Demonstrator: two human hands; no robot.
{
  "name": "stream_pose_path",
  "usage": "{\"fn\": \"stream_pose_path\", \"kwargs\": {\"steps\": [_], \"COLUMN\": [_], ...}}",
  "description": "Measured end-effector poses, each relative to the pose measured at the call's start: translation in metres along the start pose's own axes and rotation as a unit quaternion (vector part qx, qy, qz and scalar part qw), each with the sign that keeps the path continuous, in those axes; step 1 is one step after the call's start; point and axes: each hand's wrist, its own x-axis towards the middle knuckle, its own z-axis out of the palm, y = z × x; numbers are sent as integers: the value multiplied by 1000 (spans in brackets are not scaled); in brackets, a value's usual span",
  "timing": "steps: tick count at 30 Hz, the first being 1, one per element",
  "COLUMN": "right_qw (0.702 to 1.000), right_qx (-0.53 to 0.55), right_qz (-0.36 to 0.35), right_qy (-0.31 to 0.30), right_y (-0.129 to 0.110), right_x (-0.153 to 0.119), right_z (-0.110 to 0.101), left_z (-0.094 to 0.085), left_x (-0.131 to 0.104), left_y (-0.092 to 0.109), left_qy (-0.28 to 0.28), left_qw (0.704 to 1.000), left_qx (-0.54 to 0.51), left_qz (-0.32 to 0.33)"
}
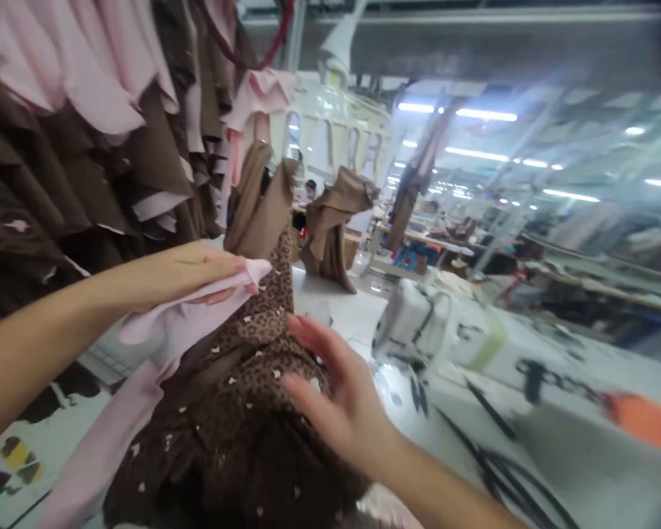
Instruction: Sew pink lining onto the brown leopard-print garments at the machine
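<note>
Leopard-print cloth (242, 411) nearest cam; L hand (201, 275) fingers pinching pink strip (198, 323); R hand (355, 408) fingers spread by cloth, contact unclear.

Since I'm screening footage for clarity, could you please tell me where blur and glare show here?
Head view: the sewing machine is smeared by blur; same view, the ceiling lights glare white, while the leopard-print fabric looks clearer.

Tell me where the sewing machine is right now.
In the head view, the sewing machine is on the right side, over the white table, to the right of the right hand and the spotted brown cloth.
</note>
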Motion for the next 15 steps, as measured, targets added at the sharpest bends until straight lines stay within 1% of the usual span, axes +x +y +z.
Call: {"fn": "stream_pose_path", "kwargs": {"steps": [1,2,3,4,6,9,13,15], "right_qw": [995,980,954,928,906,898,899,903], "right_qx": [88,169,245,291,315,325,328,320], "right_qz": [50,105,171,228,269,270,255,253], "right_qy": [14,20,23,48,88,125,136,136], "right_y": [0,3,8,14,23,23,4,-6], "right_x": [15,27,35,39,37,22,3,-6], "right_z": [16,29,39,47,54,49,29,19], "left_z": [9,18,25,31,36,30,14,11], "left_x": [2,5,7,9,12,10,1,-4], "left_y": [14,25,35,44,57,67,70,68], "left_qy": [-31,-53,-65,-71,-92,-119,-111,-119], "left_qw": [998,994,988,983,975,969,955,946], "left_qx": [43,90,134,166,200,213,261,280], "left_qz": [18,33,41,42,33,38,89,113]}}
